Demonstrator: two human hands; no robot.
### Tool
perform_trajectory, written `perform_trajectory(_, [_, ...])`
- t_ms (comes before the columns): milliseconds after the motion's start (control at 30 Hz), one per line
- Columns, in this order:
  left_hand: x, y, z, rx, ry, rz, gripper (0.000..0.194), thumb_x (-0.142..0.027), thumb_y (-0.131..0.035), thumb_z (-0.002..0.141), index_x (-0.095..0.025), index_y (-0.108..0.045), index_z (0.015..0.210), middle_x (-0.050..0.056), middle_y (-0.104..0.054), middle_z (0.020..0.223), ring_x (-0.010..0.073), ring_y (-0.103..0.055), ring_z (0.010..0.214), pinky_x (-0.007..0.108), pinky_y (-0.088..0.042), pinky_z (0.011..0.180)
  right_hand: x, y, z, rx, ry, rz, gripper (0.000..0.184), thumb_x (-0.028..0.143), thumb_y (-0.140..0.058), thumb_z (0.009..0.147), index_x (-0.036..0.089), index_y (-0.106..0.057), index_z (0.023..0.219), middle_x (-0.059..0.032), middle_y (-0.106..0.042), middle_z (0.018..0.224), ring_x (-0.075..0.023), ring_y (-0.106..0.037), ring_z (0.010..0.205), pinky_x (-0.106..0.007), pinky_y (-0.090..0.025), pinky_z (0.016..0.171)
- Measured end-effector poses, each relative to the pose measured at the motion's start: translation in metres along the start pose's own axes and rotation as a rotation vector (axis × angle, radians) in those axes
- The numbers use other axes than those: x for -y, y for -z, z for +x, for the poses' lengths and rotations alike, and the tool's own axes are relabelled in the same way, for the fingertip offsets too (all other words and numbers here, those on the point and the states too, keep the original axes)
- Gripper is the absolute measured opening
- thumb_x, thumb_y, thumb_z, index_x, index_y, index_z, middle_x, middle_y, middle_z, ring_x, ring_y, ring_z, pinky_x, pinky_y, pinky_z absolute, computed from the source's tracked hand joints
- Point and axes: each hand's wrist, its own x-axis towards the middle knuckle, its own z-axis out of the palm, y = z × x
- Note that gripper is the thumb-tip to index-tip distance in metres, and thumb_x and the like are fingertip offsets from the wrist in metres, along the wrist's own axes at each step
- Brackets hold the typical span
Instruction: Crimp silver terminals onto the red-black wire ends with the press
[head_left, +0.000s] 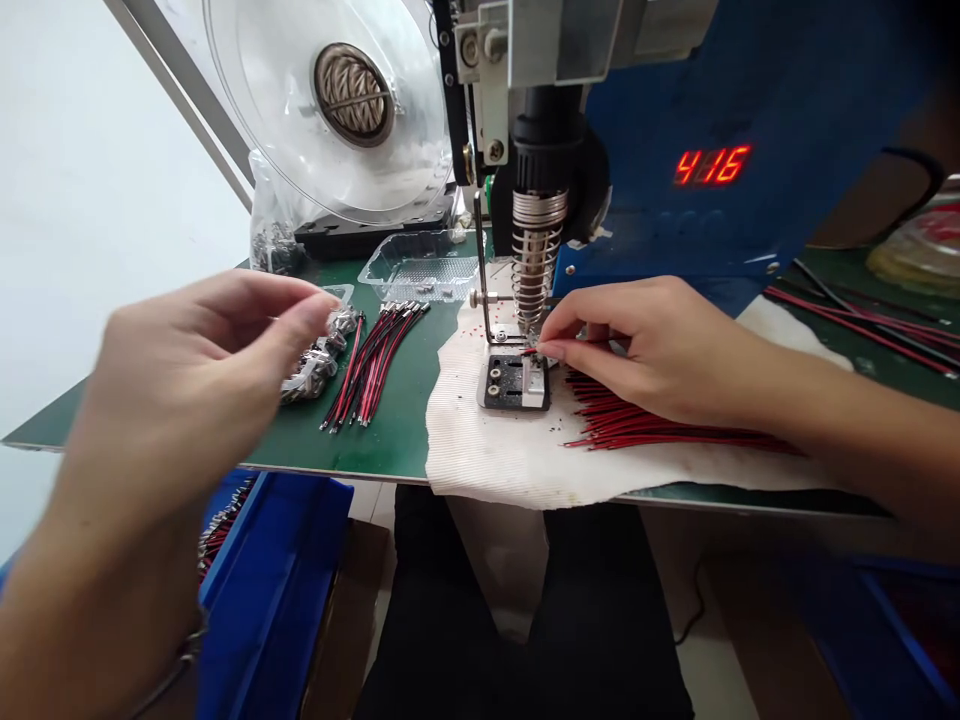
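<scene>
My right hand [649, 345] pinches a thin red wire [530, 351] between thumb and fingertips, its end over the small metal block [533, 382] on the black base plate [501, 383]. Right above is the spring-wrapped plunger [537, 245] of a blue machine [675, 235]. Beneath my right hand lies a bundle of red and black wires [637, 425] on a white ribbed cloth [510, 470]. My left hand [195, 370], thumb and forefinger pressed together, hovers in front of a clear tray of small metal parts [319, 365]; whatever its fingertips hold is hidden.
Wires with metal ends [379, 360] lie on the green table [405, 445]. Behind them sit a clear plastic tray [412, 265] and a large transparent reel [277, 110]. Blue bins [274, 590] stand below the table edge. More wires [877, 325] lie at the right.
</scene>
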Motion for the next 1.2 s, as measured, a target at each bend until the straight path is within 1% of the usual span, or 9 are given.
perform_trajectory(100, [-0.020, -0.038, -0.026, 0.093, 0.031, -0.475, 0.008, -0.026, -0.094, 0.087, -0.021, -0.088, 0.085, -0.001, -0.074, 0.074, 0.0064, -0.050, 0.051, 0.020, -0.038, 0.045, 0.000, -0.001, 0.000, -0.015, 0.006, -0.004, 0.023, 0.040, -0.063, 0.105, 0.023, -0.078, 0.099, -0.0046, -0.076, 0.084, -0.0203, -0.065, 0.074, -0.036, -0.043, 0.076])
perform_trajectory(167, [-0.026, -0.061, -0.036, 0.185, 0.175, -0.758, 0.014, -0.025, -0.098, 0.083, -0.020, -0.085, 0.081, 0.000, -0.074, 0.074, 0.0045, -0.047, 0.047, 0.019, -0.039, 0.043, 0.001, -0.002, 0.000, -0.023, 0.010, 0.004, 0.023, 0.040, -0.064, 0.104, 0.023, -0.077, 0.098, -0.0038, -0.075, 0.082, -0.0197, -0.065, 0.074, -0.035, -0.043, 0.077])
perform_trajectory(267, [-0.032, -0.084, -0.040, 0.184, 0.340, -0.916, 0.026, -0.026, -0.102, 0.079, -0.018, -0.078, 0.074, 0.000, -0.073, 0.075, 0.0027, -0.044, 0.044, 0.019, -0.038, 0.041, 0.002, -0.004, 0.000, -0.029, -0.005, 0.036, 0.023, 0.040, -0.065, 0.104, 0.022, -0.077, 0.097, -0.0030, -0.072, 0.078, -0.0194, -0.063, 0.073, -0.035, -0.042, 0.077])
perform_trajectory(367, [-0.035, -0.096, -0.041, 0.160, 0.382, -0.960, 0.039, -0.027, -0.103, 0.079, -0.018, -0.067, 0.068, -0.003, -0.065, 0.070, 0.0032, -0.045, 0.045, 0.020, -0.037, 0.041, 0.003, -0.004, 0.000, -0.034, -0.013, 0.070, 0.024, 0.041, -0.065, 0.103, 0.021, -0.076, 0.094, -0.0020, -0.069, 0.075, -0.0185, -0.062, 0.073, -0.035, -0.042, 0.077])
perform_trajectory(567, [-0.034, -0.102, -0.048, 0.207, 0.382, -0.968, 0.030, -0.025, -0.103, 0.077, -0.018, -0.074, 0.075, -0.001, -0.072, 0.076, 0.0039, -0.051, 0.050, 0.018, -0.044, 0.047, 0.008, -0.004, 0.000, -0.049, -0.027, 0.065, 0.020, 0.036, -0.064, 0.099, 0.022, -0.074, 0.090, 0.0003, -0.063, 0.068, -0.0176, -0.058, 0.068, -0.035, -0.041, 0.075])
perform_trajectory(733, [-0.030, -0.101, -0.054, 0.289, 0.367, -0.904, 0.015, -0.025, -0.099, 0.081, -0.019, -0.085, 0.084, 0.003, -0.079, 0.084, 0.0049, -0.049, 0.051, 0.020, -0.041, 0.047, 0.008, -0.004, -0.002, -0.036, -0.031, 0.058, 0.020, 0.035, -0.063, 0.100, 0.023, -0.074, 0.088, 0.0010, -0.063, 0.064, -0.0168, -0.053, 0.058, -0.036, -0.040, 0.070])
perform_trajectory(833, [-0.030, -0.101, -0.055, 0.268, 0.353, -0.838, 0.011, -0.026, -0.099, 0.081, -0.023, -0.089, 0.084, 0.002, -0.077, 0.077, 0.0070, -0.051, 0.053, 0.022, -0.040, 0.048, 0.007, -0.005, -0.002, -0.046, -0.035, 0.058, 0.020, 0.037, -0.065, 0.101, 0.024, -0.073, 0.088, -0.0004, -0.066, 0.067, -0.0191, -0.058, 0.063, -0.037, -0.042, 0.071])
perform_trajectory(1000, [-0.030, -0.099, -0.056, 0.281, 0.352, -0.800, 0.008, -0.028, -0.099, 0.080, -0.028, -0.091, 0.082, 0.003, -0.081, 0.083, 0.0150, -0.071, 0.074, 0.023, -0.052, 0.058, 0.008, -0.005, -0.002, -0.044, -0.055, 0.080, 0.020, 0.037, -0.064, 0.101, 0.024, -0.071, 0.086, -0.0019, -0.068, 0.070, -0.0216, -0.065, 0.072, -0.038, -0.045, 0.075])
perform_trajectory(1200, [-0.026, -0.098, -0.056, 0.313, 0.320, -0.774, 0.007, -0.026, -0.097, 0.083, -0.029, -0.091, 0.083, 0.002, -0.079, 0.080, 0.0148, -0.072, 0.078, 0.023, -0.056, 0.068, 0.009, -0.005, -0.002, -0.074, -0.057, 0.094, 0.021, 0.037, -0.064, 0.101, 0.024, -0.070, 0.086, -0.0034, -0.073, 0.078, -0.0231, -0.069, 0.080, -0.039, -0.046, 0.076])
